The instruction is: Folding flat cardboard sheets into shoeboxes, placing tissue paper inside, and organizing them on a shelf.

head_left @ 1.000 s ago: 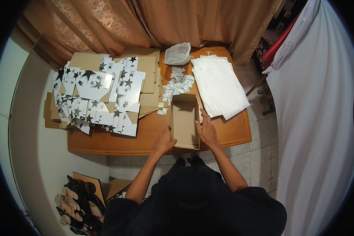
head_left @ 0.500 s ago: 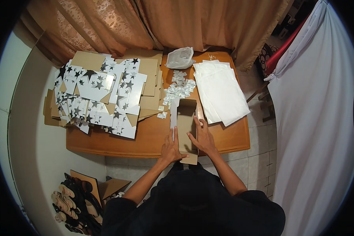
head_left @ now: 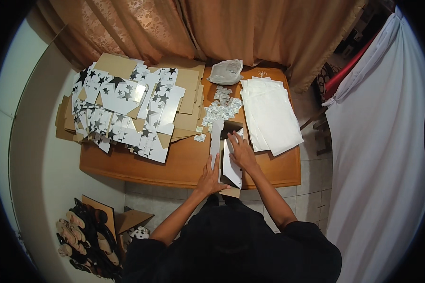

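A partly folded cardboard box [head_left: 216,146], brown inside and white outside, stands lengthwise at the table's front edge. My left hand [head_left: 208,179] grips its left wall near the front, fingers along the outside and thumb across the near end. The white face of the right panel [head_left: 232,165] is tipped inward over the box's inside. My right hand [head_left: 242,152] presses on that panel with its fingers apart, the fingertips towards the far end. A brown flap [head_left: 230,192] sticks out at the near end.
Flat star-printed cartons [head_left: 123,108] lie piled at the left. Behind the box are small sachets [head_left: 222,109] and a clear plastic bag [head_left: 225,72]. A stack of white sheets [head_left: 271,115] lies at the right. Shoes [head_left: 87,236] stand on the floor at lower left.
My right hand has moved from the box's right wall to over its opening, and the right panel now tips inward with its white face showing. My left hand keeps its hold.
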